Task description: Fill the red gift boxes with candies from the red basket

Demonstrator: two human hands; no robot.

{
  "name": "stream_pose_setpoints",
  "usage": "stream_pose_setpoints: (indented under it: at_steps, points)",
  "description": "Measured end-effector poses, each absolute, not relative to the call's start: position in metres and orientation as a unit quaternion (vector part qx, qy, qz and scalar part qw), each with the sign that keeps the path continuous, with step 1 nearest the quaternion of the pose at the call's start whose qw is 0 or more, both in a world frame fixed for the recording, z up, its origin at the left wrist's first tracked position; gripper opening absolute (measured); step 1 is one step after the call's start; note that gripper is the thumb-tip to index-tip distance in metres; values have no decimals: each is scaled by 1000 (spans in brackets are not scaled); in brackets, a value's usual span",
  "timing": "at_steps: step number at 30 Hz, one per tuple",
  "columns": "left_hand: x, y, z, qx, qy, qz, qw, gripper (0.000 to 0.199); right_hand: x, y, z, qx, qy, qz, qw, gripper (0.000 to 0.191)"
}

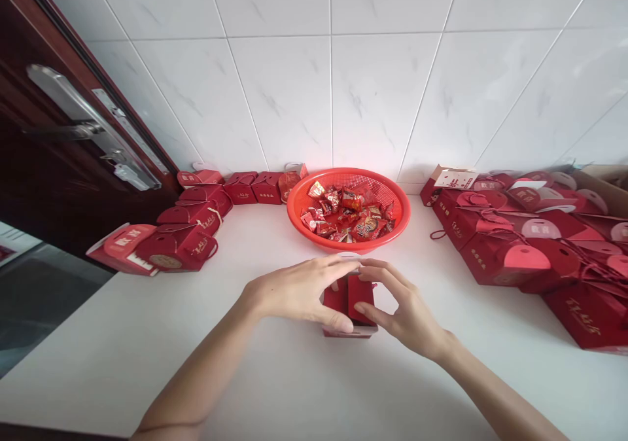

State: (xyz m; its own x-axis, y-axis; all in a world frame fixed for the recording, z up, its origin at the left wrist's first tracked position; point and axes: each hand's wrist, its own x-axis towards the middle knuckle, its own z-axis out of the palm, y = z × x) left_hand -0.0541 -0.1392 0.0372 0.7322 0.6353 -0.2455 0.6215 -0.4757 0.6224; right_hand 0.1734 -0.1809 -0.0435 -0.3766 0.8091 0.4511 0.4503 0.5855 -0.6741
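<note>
A small red gift box [362,294] stands on the white table in front of me, its top flaps partly folded inward. My left hand [300,292] reaches over its left side, with the fingers at the far edge and the thumb at the near edge. On the other side, my right hand [403,305] grips the box, its thumb against a red flap and its fingers at the far rim. The fingers hide part of the back edge. Just behind the box is a red plastic basket [294,222] holding several red-wrapped candies [369,226].
Several closed red boxes [184,245] line the table's left and back edge. A large cluster of red boxes [510,258] covers the right side, with a brown carton [606,186] behind. The tiled wall [377,101] borders the table; a dark door [53,140] is at left.
</note>
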Motion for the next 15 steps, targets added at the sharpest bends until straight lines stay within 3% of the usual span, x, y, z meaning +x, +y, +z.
stream_pose_setpoints:
  at_steps: [8,10,15]
  points:
    - [-58,-133,42,866,407,31,287,27,173,-179,-55,-414,-796,196,395,17]
    - [-61,-133,45,859,433,-1,272,33,172,-179,-58,-427,-788,191,400,13]
    - [-69,-134,45,843,444,-46,300,80,173,-180,-61,-477,-759,186,402,15]
